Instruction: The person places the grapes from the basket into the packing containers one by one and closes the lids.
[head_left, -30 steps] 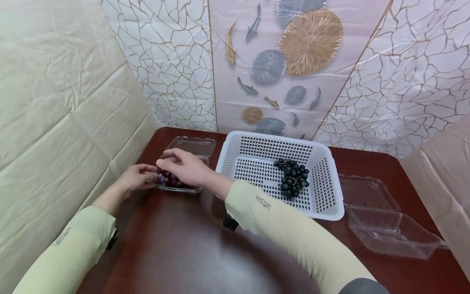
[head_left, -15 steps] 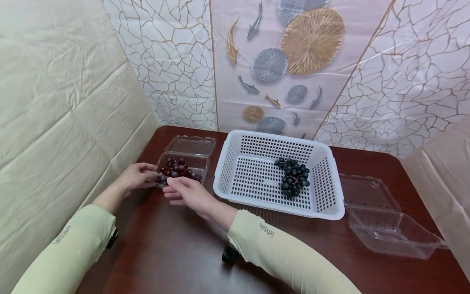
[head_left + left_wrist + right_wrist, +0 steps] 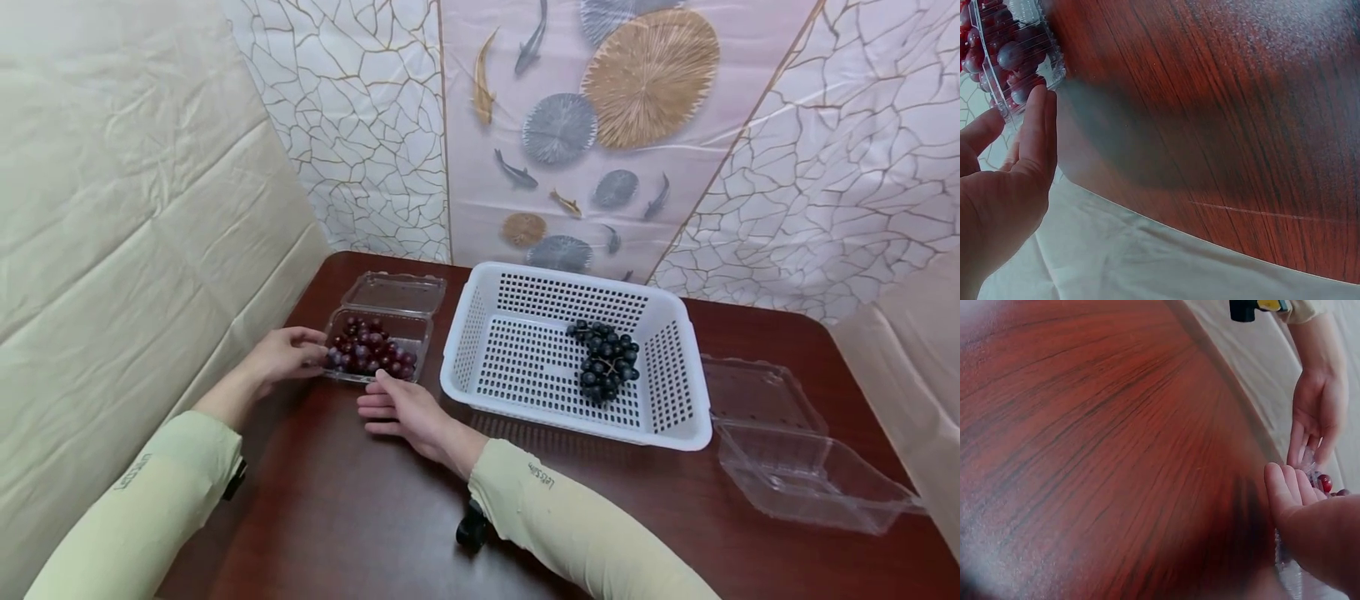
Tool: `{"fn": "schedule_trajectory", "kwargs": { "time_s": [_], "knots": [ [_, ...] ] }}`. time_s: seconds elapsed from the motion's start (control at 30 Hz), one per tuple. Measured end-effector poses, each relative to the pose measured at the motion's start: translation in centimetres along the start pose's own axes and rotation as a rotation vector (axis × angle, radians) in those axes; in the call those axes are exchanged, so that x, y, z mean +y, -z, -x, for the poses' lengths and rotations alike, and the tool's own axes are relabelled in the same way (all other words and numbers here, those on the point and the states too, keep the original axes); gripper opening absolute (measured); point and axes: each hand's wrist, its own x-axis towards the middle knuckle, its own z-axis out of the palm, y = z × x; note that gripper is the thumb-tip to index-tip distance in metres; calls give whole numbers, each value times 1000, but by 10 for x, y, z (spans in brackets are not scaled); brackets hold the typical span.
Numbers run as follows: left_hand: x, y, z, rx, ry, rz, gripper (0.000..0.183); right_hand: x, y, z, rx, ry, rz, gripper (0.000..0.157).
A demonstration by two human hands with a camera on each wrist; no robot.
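Note:
Red grapes [image 3: 370,346] lie in a clear plastic clamshell container [image 3: 425,342] at the table's left, its lid [image 3: 397,293] folded back. My left hand [image 3: 282,357] holds the container's near left corner between thumb and fingers; the left wrist view shows the thumb [image 3: 984,130] at the rim and fingers [image 3: 1034,128] along the outer side. Just in front of the container is my right hand [image 3: 412,417], fingers extended and nothing in it. Whether it touches the front wall is unclear. A bunch of black grapes [image 3: 603,362] rests in the white basket [image 3: 463,337].
To the right of the basket stands another open clear clamshell container [image 3: 817,475], with its lid [image 3: 761,392] lying back. The brown table [image 3: 360,508] meets a beige cloth [image 3: 112,250] on the left and a patterned backdrop [image 3: 367,125] behind.
My right hand has come from above the red grapes toward the front of the container, then slightly right, uncovering the grapes. My left hand stays at the corner. The head view has shifted slightly.

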Motion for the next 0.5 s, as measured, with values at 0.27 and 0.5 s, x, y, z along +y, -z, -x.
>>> {"fn": "schedule_trajectory", "kwargs": {
  "time_s": [0.27, 0.5],
  "knots": [
    [0, -1, -4, -5, 3, 6, 49, 7, 2, -2, 0, -36, -78, 63],
    [1, -1, -2, 0, 5, -13, 48, 10, 8, -3, 21, -44, -155, 63]
  ]
}}
